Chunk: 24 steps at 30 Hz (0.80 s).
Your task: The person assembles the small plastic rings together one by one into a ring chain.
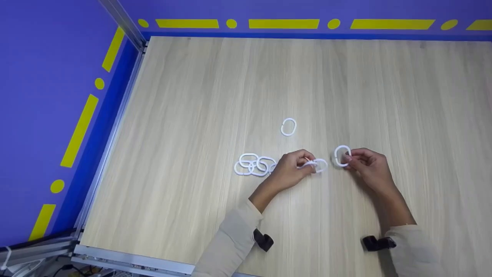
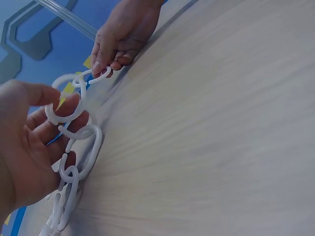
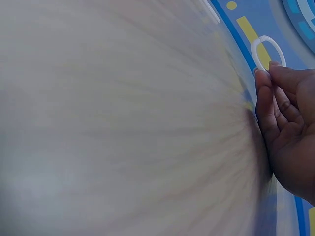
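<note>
My left hand pinches a white oval split ring between thumb and fingers. This ring belongs to a chain of several white rings, partly lying on the table to the left and partly hidden behind the hand. Another linked ring sticks out to the right of those fingers. To the right, my right hand pinches a single white ring by its lower right side, held upright. In the head view, a gap separates that ring from the chain's end.
One loose white ring lies on the wooden table, beyond the hands. Blue walls with yellow marks stand at the left and back. A metal rail runs along the left edge. Black wrist mounts hang from both sleeves.
</note>
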Tool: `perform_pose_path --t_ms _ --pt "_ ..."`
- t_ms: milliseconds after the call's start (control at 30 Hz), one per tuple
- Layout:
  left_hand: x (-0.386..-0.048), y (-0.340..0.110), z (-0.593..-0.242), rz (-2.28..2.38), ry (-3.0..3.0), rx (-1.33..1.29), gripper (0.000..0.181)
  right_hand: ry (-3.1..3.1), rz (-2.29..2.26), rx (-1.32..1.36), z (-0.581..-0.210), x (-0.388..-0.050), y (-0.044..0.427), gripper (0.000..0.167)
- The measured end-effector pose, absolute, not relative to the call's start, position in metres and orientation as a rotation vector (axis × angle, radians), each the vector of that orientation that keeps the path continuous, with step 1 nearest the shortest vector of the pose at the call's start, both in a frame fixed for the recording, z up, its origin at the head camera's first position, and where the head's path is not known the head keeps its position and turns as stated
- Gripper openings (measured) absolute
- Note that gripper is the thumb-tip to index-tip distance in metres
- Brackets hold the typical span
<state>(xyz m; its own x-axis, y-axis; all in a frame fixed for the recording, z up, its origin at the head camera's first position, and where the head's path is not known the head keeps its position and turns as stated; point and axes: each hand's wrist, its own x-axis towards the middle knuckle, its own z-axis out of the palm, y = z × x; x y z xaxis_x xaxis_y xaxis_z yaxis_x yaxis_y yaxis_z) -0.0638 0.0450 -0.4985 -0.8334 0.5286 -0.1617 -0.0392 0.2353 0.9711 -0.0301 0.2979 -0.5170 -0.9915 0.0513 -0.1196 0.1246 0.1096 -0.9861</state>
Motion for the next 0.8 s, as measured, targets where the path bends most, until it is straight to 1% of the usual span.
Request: perform_pose_path --t_ms 267,467,800 --pt "-0.0652 0.0423 -0.5013 1.602 2.098 0.464 0.025 2.295 -2.065 0.162 -0.5172 -0.0301 0.2983 0.027" --pt "-0.0654 0.0389 -0.5017 1.55 2.155 0.499 0.015 2.323 -2.027 0.172 -0.5171 -0.0311 0.2983 0.027" --pt "-0.0658 0.0392 -0.5014 1.604 2.13 0.472 0.019 2.342 -2.021 0.17 -0.5177 -0.0307 0.2982 0.025"
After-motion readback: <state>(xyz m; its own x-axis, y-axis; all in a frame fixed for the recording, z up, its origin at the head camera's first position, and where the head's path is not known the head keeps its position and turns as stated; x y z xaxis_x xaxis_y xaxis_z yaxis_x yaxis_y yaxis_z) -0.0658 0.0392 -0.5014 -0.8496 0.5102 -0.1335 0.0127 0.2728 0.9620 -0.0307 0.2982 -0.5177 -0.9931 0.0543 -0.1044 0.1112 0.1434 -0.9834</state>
